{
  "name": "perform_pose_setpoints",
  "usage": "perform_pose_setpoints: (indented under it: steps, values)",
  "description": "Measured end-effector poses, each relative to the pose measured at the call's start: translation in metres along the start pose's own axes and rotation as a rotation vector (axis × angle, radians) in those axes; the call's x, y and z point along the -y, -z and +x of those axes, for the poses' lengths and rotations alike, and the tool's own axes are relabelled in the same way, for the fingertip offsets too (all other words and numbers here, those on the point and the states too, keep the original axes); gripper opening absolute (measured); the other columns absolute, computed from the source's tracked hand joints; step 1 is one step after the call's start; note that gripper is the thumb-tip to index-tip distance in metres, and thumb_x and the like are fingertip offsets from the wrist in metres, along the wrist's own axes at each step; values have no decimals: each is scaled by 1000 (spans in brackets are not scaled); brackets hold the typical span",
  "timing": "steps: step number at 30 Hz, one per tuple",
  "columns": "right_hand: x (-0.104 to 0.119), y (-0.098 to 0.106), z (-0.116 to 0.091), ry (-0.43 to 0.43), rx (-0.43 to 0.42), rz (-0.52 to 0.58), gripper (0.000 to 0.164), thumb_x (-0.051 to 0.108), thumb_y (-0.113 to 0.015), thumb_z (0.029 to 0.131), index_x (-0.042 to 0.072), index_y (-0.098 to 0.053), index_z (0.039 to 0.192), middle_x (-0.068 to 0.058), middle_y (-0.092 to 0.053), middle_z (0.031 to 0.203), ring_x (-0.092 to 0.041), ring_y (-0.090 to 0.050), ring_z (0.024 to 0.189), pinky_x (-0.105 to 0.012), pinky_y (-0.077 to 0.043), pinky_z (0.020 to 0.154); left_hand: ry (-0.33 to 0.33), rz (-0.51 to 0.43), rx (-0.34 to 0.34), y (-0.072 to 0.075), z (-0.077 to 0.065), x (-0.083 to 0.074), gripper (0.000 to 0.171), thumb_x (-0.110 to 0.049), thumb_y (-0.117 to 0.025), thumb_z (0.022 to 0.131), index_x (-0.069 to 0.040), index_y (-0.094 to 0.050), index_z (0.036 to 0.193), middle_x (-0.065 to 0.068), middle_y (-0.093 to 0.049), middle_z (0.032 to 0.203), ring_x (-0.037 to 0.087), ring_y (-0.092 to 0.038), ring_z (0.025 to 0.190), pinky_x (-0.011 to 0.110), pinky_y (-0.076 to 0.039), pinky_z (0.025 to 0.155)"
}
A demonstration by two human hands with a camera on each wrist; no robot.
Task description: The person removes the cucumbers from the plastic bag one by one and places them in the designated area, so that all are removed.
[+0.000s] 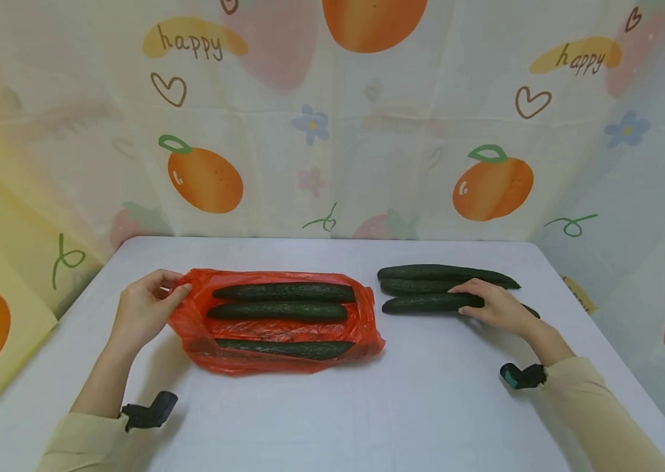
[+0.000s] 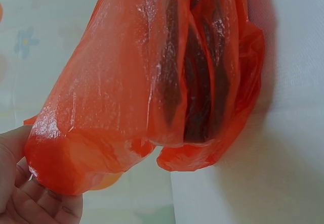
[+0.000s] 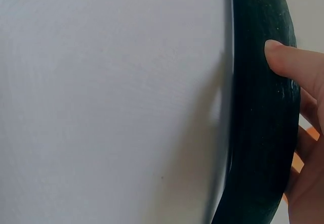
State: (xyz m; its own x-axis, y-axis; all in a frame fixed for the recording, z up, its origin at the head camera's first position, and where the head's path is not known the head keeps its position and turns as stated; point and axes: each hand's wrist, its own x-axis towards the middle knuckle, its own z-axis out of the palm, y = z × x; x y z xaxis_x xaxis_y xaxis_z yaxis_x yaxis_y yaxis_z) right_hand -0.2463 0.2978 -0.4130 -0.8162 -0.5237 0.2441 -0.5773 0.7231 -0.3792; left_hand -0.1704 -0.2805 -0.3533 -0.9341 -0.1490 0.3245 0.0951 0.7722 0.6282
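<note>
Wrist cams sit nearest on both sleeves, at the near edge of the white table point(image 1: 332, 406). Right hand point(image 1: 500, 307) grips the nearest loose cucumber point(image 1: 426, 303), thumb and fingers curled round its right half; right wrist view shows a fingertip pressing its dark skin point(image 3: 263, 113). That cucumber lies on the table right of centre, touching 2 more cucumbers point(image 1: 444, 275) just behind it, w/ possibly another hidden under the hand, can't tell. Left hand point(image 1: 146, 308) pinches the left rim of the red plastic bag point(image 1: 285, 321), holding its mouth up; left wrist view shows fingers point(image 2: 30, 204) bunched on the plastic. Bag lies flat left of centre, 3 cucumbers inside point(image 1: 282, 309), lengthwise side by side. Judging by this, approx half the work is done: 3 bagged, at least 3 outside, one in hand but not lifted. Fruit-print cloth point(image 1: 202, 177) hangs behind and at both sides.
</note>
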Motion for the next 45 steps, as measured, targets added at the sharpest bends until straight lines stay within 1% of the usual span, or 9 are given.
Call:
perform_pose_setpoints:
  steps: [3, 11, 18, 22, 30, 34, 39, 42, 45]
  values:
    - [0, -1, 1, 7, -3, 5, 35, 10, -71, 80, 9, -62, 114, -5, -60, 104, -18, -57, 90, -35, -48, 74, 0, 4, 1, 1, 0, 0, 28, -31, -60, 88, -7, -64, 102, 13, -66, 90, 10, -51, 70, 21, -46, 49]
    - [0, -4, 4, 26, -18, -36, 34, 7, -71, 78, 6, -64, 111, -9, -59, 102, -28, -52, 96, -45, -42, 80, 14, -6, 11, 2, 1, -3, 29, -32, -60, 89, -6, -64, 102, 14, -65, 91, 12, -52, 71, 22, -46, 49]
    - [0, -5, 5, -77, 7, -25, 34, 8, -71, 78, 5, -63, 111, -11, -58, 104, -32, -51, 100, -49, -43, 84, 13, -10, 12, 1, 2, -4, 29, -32, -59, 89, -6, -64, 102, 14, -65, 91, 12, -52, 71, 21, -47, 49]
    - [3, -5, 5, -100, -6, -45, 32, 8, -70, 78, 5, -63, 109, -11, -56, 102, -31, -50, 98, -48, -42, 84, 9, -12, 10, 1, 2, -3, 29, -32, -60, 89, -6, -64, 102, 14, -65, 91, 10, -52, 70, 21, -46, 49]
    - [5, -8, 3, -44, -69, -105, 30, 6, -73, 74, 6, -62, 102, -9, -56, 96, -29, -51, 91, -47, -41, 78, 5, -10, 6, 1, 1, -2, 29, -32, -59, 89, -7, -64, 102, 14, -66, 91, 8, -52, 70, 21, -46, 50]
    - [4, -9, 3, -49, -85, -140, 29, 9, -74, 74, 7, -62, 101, -9, -56, 96, -30, -50, 93, -48, -40, 75, 2, -4, -3, 1, 1, -2, 28, -32, -60, 89, -7, -64, 101, 13, -66, 90, 7, -51, 70, 21, -46, 50]
    - [4, -9, 2, -28, -102, -180, 29, 14, -74, 74, 9, -63, 101, -8, -58, 97, -30, -50, 92, -44, -38, 71, -2, -7, -6, 0, 1, -2, 28, -31, -60, 89, -7, -64, 101, 13, -66, 90, 4, -51, 69, 20, -46, 50]
    - [6, -8, 3, 11, -121, -177, 29, 13, -75, 74, 8, -64, 101, -8, -59, 97, -30, -51, 91, -44, -39, 72, -4, -4, -8, 0, 1, -2, 27, -31, -60, 88, -7, -64, 101, 12, -66, 90, 4, -51, 69, 20, -46, 50]
    - [10, -6, 6, 38, -131, -155, 28, 10, -74, 75, 7, -64, 101, -8, -60, 98, -30, -52, 93, -47, -40, 78, -3, 0, -8, 0, 1, -3, 27, -31, -60, 88, -7, -64, 101, 12, -66, 89, 5, -51, 69, 20, -46, 49]
